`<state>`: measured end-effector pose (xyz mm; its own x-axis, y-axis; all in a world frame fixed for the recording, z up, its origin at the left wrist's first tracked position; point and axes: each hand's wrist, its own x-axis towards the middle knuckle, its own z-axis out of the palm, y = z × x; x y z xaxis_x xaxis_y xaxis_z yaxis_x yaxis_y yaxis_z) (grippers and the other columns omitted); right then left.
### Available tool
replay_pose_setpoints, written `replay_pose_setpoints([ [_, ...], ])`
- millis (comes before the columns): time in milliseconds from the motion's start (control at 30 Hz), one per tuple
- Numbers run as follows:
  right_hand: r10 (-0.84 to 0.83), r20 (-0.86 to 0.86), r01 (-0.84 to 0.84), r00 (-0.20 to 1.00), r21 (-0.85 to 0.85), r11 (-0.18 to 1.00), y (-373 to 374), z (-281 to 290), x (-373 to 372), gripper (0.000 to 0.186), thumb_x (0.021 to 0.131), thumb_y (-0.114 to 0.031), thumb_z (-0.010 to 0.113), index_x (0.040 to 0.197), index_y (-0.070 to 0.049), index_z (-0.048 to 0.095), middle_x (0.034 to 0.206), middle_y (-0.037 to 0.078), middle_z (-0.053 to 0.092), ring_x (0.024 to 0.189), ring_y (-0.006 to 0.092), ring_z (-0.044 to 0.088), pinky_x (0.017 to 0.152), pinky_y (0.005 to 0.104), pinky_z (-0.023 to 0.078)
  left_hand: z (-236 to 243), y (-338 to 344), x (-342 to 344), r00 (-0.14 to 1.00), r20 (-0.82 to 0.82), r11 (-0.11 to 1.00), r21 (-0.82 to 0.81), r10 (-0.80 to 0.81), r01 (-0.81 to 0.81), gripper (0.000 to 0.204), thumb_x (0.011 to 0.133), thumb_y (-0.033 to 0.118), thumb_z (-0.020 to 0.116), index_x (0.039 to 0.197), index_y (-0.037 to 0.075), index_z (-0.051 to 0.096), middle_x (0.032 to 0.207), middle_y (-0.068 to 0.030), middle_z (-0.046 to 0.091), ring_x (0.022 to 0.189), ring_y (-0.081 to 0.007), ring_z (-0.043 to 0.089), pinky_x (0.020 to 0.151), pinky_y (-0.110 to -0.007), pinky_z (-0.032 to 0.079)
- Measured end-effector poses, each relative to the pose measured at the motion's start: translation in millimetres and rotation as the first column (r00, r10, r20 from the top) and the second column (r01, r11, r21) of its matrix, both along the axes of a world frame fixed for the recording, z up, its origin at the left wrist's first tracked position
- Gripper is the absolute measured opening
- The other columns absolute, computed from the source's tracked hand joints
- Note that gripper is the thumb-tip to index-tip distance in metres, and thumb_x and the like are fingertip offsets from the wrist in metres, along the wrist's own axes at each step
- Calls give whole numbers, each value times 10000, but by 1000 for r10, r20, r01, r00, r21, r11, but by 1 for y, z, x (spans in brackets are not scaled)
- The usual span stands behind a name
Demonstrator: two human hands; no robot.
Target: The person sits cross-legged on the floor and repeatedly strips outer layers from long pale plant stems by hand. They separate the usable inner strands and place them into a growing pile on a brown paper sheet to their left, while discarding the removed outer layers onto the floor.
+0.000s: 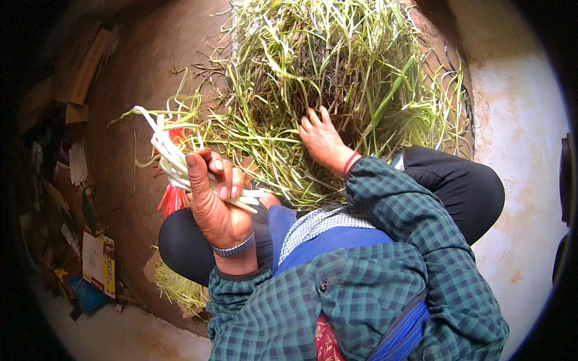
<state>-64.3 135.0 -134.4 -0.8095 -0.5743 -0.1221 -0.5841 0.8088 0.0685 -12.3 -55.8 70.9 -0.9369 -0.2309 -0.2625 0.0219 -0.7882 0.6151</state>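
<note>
stalks, long and pale, are gripped in the left hand, slanting from its far left to its near right. the right hand is nearer the leafy heap ahead, touching it; whether it grips anything, i cannot tell.

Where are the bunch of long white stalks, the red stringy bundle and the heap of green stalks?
Bunch of long white stalks (pixel 170 156): head view, middle of its length.
Red stringy bundle (pixel 173 199): head view, lower strands.
Heap of green stalks (pixel 337 78): head view, central tangle.
</note>
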Motion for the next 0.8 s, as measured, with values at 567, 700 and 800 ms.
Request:
replay_pose_setpoints([
  [567,-446,522,685,727,-515,515,21,-19,21,383,836,-280,656,1054,19,558,1045,198,588,936,377,594,822,434,483,-8,5,7,996,76,999,3,-47,47,219,968,228,572,1001,13,594,762,-35,548,495,-55,388,409,-199,325],
  [700,-289,883,893,370,-251,375,6,-37,-3,782,756,-408,743,1264,114,459,1268,308,522,1197,340,524,997,399,415,-8,8,5,993,101,998,6,-60,59,215,964,228,579,989,16,600,770,-36,557,490,-51,387,407,-193,322],
  [800,161,948,902,276,-313,296,-16,-35,5,550,817,-318,727,1215,25,562,1091,93,639,1010,166,563,867,331,459,-6,8,6,994,98,998,-18,-50,52,214,964,227,580,987,15,597,769,-34,553,486,-49,383,407,-191,320],
])
